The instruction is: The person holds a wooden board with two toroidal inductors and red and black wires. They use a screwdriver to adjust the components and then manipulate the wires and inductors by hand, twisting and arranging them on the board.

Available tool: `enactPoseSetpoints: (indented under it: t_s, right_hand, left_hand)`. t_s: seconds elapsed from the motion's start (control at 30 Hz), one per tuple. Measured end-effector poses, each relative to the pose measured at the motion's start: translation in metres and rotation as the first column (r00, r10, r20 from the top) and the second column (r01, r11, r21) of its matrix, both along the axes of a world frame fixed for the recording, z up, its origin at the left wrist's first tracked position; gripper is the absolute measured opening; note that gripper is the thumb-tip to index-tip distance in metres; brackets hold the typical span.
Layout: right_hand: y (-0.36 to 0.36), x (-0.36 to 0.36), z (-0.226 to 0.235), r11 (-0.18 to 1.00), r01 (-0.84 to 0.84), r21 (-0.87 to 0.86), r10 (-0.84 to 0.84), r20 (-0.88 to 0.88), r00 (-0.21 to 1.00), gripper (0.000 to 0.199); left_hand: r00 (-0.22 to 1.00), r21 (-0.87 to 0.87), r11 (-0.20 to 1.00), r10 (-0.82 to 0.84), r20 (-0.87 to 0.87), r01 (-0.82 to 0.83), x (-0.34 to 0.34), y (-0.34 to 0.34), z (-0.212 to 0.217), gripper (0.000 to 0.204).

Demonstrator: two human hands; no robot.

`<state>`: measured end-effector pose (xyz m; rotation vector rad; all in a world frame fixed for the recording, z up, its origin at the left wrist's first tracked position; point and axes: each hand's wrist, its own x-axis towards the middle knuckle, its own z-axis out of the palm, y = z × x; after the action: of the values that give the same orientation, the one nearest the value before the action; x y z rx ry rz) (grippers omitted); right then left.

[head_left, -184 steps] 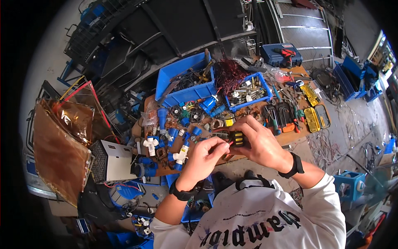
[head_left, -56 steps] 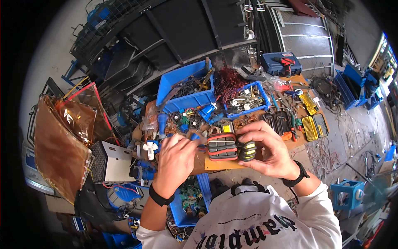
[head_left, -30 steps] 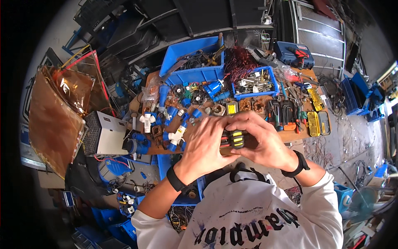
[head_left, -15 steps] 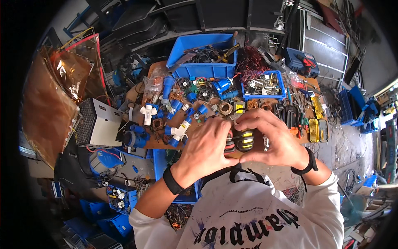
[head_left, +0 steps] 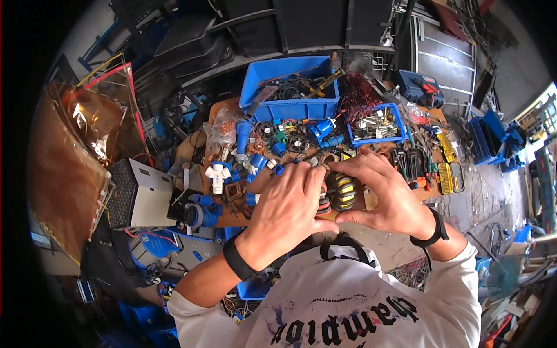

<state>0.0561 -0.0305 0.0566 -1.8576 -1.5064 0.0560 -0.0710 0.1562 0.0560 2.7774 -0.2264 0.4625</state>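
Note:
Both hands are raised over the near edge of the cluttered workbench (head_left: 235, 216), curved round a dark piece with two rounded parts. One part is a black-and-yellow striped round part (head_left: 341, 192), held by my right hand (head_left: 397, 194) between curled fingertips and thumb. Beside it my left hand (head_left: 287, 200) is closed on a red-and-black rounded part (head_left: 324, 200), mostly hidden by the fingers. Whether the two parts are joined cannot be seen. The thumb tips nearly meet below them. A white pipe tee (head_left: 217, 177) and several blue fittings lie left of my left hand.
A large blue bin (head_left: 290, 110) of scrap stands at the back, beside a smaller blue tray (head_left: 377, 139) of metal parts. Yellow bit cases (head_left: 445, 177) and tools lie on the right. A white box-shaped unit (head_left: 148, 194) stands at the left.
The view has shifted slightly, so the bench appears lower. The striped part has turned a little between my hands and shows more upright; both hands keep nearly the same place.

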Motion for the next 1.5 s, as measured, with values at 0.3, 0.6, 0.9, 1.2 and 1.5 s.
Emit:
enactPoseSetpoints:
  t_s: [0.3,0.6,0.9,1.2,1.5]
  right_hand:
    - [0.007,-0.025,-0.009,0.994,0.072,0.077,-0.061,-0.132,0.989,0.070]
    - [-0.010,-0.034,-0.007,0.958,0.120,0.259,0.002,-0.423,0.906,0.057]
    - [-0.027,-0.041,0.001,0.950,0.223,0.217,0.026,-0.769,0.638,0.061]
    - [-0.024,-0.030,-0.002,0.961,0.150,0.234,-0.068,-0.326,0.943,0.065]
    - [-0.038,-0.016,0.018,0.979,0.091,0.180,-0.072,-0.106,0.992,0.065]
  left_hand:
    - [0.996,-0.047,0.995,-0.092,0.012,0.092,-0.006,0.018,0.003,0.092]
    - [0.984,-0.116,0.978,-0.179,-0.028,0.174,-0.002,0.011,0.017,0.075]
    - [0.970,-0.143,0.959,-0.239,0.045,0.243,0.006,0.002,0.016,0.077]
    - [0.967,-0.186,0.950,-0.234,0.104,0.250,0.010,0.004,0.012,0.074]
    - [0.971,-0.243,0.941,-0.216,0.105,0.236,0.005,0.016,0.020,0.068]
